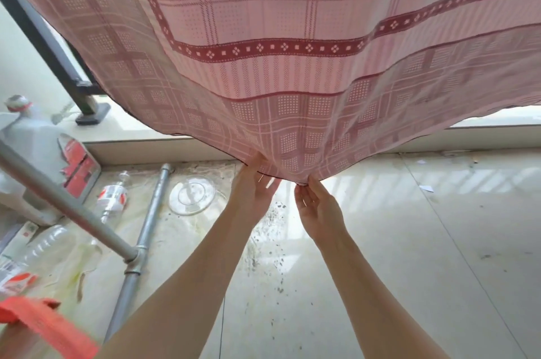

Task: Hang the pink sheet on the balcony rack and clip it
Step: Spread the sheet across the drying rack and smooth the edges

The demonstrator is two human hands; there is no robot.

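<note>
The pink sheet [278, 36], checked with a dark red patterned band, hangs from above and fills the top half of the view, doubled over so two layers show. Its lower hem sags to a low point in the middle. My left hand [256, 186] holds that hem from below, fingers against the cloth. My right hand [317, 208] pinches the hem just to the right of it. The rack's top and any clips are out of view.
A grey metal pipe frame [140, 238] slants across the left, with a black post [44, 36] behind. Plastic bottles [112, 197], a large white jug [44, 154] and a glass plate [191, 194] lie on the tiled floor. An orange strap [49, 326] sits bottom left.
</note>
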